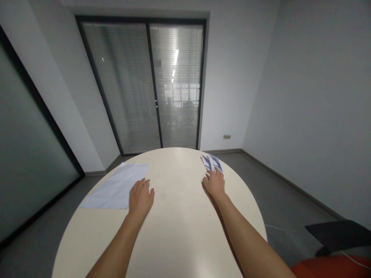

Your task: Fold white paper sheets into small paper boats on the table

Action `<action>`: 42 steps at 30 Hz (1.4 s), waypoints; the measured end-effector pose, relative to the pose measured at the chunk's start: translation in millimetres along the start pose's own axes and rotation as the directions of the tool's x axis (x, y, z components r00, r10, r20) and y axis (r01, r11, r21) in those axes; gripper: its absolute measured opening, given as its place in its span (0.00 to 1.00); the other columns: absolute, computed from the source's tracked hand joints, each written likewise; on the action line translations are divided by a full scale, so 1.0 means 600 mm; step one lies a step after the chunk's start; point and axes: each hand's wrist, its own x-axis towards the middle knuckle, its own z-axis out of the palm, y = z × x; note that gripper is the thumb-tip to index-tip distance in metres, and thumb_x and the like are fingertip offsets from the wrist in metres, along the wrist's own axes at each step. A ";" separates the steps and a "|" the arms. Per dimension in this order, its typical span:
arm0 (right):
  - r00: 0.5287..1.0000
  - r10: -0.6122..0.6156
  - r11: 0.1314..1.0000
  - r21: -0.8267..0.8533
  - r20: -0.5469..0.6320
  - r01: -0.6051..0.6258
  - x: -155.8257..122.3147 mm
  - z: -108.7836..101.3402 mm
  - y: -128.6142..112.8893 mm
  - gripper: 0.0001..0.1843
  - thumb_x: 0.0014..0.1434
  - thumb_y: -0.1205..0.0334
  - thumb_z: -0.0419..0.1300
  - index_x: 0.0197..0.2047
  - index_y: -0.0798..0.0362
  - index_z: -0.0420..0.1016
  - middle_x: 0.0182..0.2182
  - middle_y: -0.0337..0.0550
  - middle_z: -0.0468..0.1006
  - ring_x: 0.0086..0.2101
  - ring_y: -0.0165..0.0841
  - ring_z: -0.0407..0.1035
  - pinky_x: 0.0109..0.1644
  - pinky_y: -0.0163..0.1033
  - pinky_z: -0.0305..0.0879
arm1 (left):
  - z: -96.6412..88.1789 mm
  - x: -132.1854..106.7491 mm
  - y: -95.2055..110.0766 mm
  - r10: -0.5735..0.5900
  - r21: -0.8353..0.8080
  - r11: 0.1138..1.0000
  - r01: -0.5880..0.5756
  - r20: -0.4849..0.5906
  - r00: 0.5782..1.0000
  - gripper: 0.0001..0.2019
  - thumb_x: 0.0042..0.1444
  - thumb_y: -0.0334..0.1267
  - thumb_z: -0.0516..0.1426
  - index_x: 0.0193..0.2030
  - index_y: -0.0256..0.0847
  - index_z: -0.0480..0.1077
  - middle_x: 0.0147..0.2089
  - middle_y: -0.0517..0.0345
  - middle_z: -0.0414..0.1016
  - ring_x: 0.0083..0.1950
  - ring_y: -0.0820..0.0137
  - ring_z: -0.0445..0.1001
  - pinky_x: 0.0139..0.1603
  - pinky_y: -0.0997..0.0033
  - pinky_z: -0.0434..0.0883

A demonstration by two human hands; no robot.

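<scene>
A creased white sheet of paper (pixel 116 189) lies flat on the left part of the round table (pixel 174 239). My left hand (pixel 141 197) is at its right edge, palm down, with the fingers overlapping the sheet and the thumb held apart. On the far right of the table lies a folded piece of paper (pixel 213 161) with blue-grey printed or shaded areas and raised folds. My right hand (pixel 215 183) reaches to its near edge. The fingertips meet or cover that edge, while the thumb stays spread to the left; no grip on the paper shows.
Beyond the table stands a dark-framed glass partition (pixel 176 88) with blinds. Plain walls rise around, with a wall socket (pixel 227 136) low on the right. At lower right are a black flat object (pixel 339 233) and a red seat (pixel 333 267), with a white cable nearby.
</scene>
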 end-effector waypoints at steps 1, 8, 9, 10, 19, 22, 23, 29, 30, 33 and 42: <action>1.000 -0.010 1.000 0.005 -0.016 0.010 -0.002 -0.005 -0.005 0.23 0.59 0.61 0.58 0.57 0.55 0.77 0.68 0.58 0.60 0.62 0.56 0.58 0.61 0.56 0.59 | -0.001 0.003 -0.013 -0.064 0.069 0.995 0.065 -0.011 0.998 0.22 0.64 0.39 0.53 0.64 0.36 0.69 0.70 0.40 0.64 0.70 0.49 0.61 0.69 0.52 0.59; 0.941 -0.335 0.929 0.181 0.039 0.323 -0.019 -0.015 -0.039 0.17 0.62 0.64 0.56 0.51 0.55 0.79 0.61 0.54 0.69 0.60 0.46 0.59 0.67 0.51 0.54 | 0.003 0.015 -0.059 -0.318 0.113 0.945 0.306 0.108 0.942 0.25 0.67 0.44 0.47 0.66 0.36 0.66 0.67 0.37 0.66 0.64 0.43 0.68 0.59 0.46 0.66; 0.927 -0.371 0.912 0.209 0.056 0.353 -0.023 -0.013 -0.043 0.16 0.62 0.64 0.57 0.51 0.54 0.79 0.61 0.53 0.69 0.61 0.45 0.59 0.68 0.50 0.53 | 0.001 0.017 -0.060 -0.312 0.099 0.948 0.301 0.125 0.942 0.24 0.67 0.43 0.46 0.65 0.35 0.66 0.64 0.37 0.70 0.62 0.45 0.70 0.57 0.48 0.68; 0.916 -0.393 0.900 0.236 0.077 0.366 -0.027 -0.012 -0.046 0.15 0.62 0.65 0.57 0.51 0.54 0.79 0.61 0.52 0.69 0.61 0.44 0.59 0.67 0.49 0.53 | -0.002 0.018 -0.062 -0.306 0.087 0.951 0.296 0.136 0.942 0.24 0.67 0.42 0.46 0.64 0.34 0.67 0.62 0.38 0.73 0.60 0.46 0.72 0.55 0.50 0.70; 0.856 -0.495 0.845 0.311 0.148 0.434 -0.041 -0.011 -0.051 0.16 0.61 0.66 0.59 0.51 0.53 0.80 0.60 0.53 0.71 0.62 0.43 0.59 0.67 0.49 0.55 | -0.019 0.031 -0.069 -0.374 0.007 0.925 0.379 0.187 0.908 0.23 0.68 0.45 0.43 0.53 0.35 0.73 0.47 0.36 0.80 0.49 0.48 0.79 0.44 0.55 0.73; 0.855 -0.497 0.844 0.314 0.150 0.435 -0.039 -0.011 -0.049 0.16 0.61 0.66 0.59 0.51 0.53 0.80 0.60 0.53 0.71 0.62 0.43 0.59 0.67 0.49 0.55 | -0.022 0.035 -0.072 -0.406 0.012 0.912 0.410 0.171 0.898 0.25 0.69 0.45 0.41 0.50 0.34 0.75 0.46 0.34 0.80 0.47 0.48 0.80 0.44 0.55 0.72; 0.854 -0.499 0.842 0.316 0.148 0.437 -0.039 -0.011 -0.048 0.15 0.61 0.66 0.59 0.51 0.53 0.80 0.60 0.53 0.71 0.62 0.43 0.59 0.67 0.49 0.55 | -0.023 0.035 -0.073 -0.406 0.019 0.913 0.408 0.162 0.899 0.25 0.69 0.45 0.40 0.50 0.34 0.75 0.46 0.34 0.80 0.47 0.48 0.80 0.44 0.56 0.72; 0.847 -0.512 0.829 0.339 0.144 0.444 -0.038 -0.006 -0.045 0.15 0.61 0.66 0.59 0.50 0.53 0.80 0.59 0.53 0.72 0.62 0.43 0.59 0.67 0.48 0.56 | -0.030 0.036 -0.080 -0.402 0.060 0.916 0.397 0.140 0.905 0.23 0.70 0.38 0.40 0.50 0.30 0.74 0.45 0.32 0.80 0.46 0.51 0.81 0.43 0.60 0.71; 0.847 -0.513 0.828 0.341 0.142 0.444 -0.038 -0.006 -0.045 0.15 0.61 0.66 0.59 0.50 0.53 0.80 0.59 0.53 0.72 0.62 0.43 0.59 0.67 0.48 0.56 | -0.029 0.036 -0.082 -0.397 0.062 0.918 0.392 0.142 0.907 0.22 0.69 0.37 0.40 0.50 0.29 0.74 0.45 0.33 0.80 0.46 0.52 0.81 0.43 0.61 0.71; 0.847 -0.511 0.828 0.344 0.143 0.442 -0.038 -0.006 -0.044 0.15 0.61 0.66 0.59 0.50 0.53 0.80 0.59 0.53 0.72 0.62 0.43 0.59 0.67 0.48 0.55 | -0.023 0.038 -0.088 -0.383 0.052 0.924 0.380 0.144 0.912 0.22 0.69 0.35 0.41 0.49 0.29 0.74 0.44 0.33 0.80 0.46 0.52 0.81 0.43 0.62 0.70; 0.845 -0.515 0.825 0.352 0.144 0.443 -0.038 -0.005 -0.043 0.15 0.61 0.66 0.59 0.50 0.53 0.80 0.58 0.52 0.73 0.62 0.43 0.60 0.67 0.48 0.56 | -0.035 0.036 -0.079 -0.466 -0.028 0.880 0.474 0.139 0.874 0.20 0.66 0.40 0.44 0.49 0.39 0.76 0.46 0.37 0.81 0.48 0.45 0.79 0.41 0.57 0.71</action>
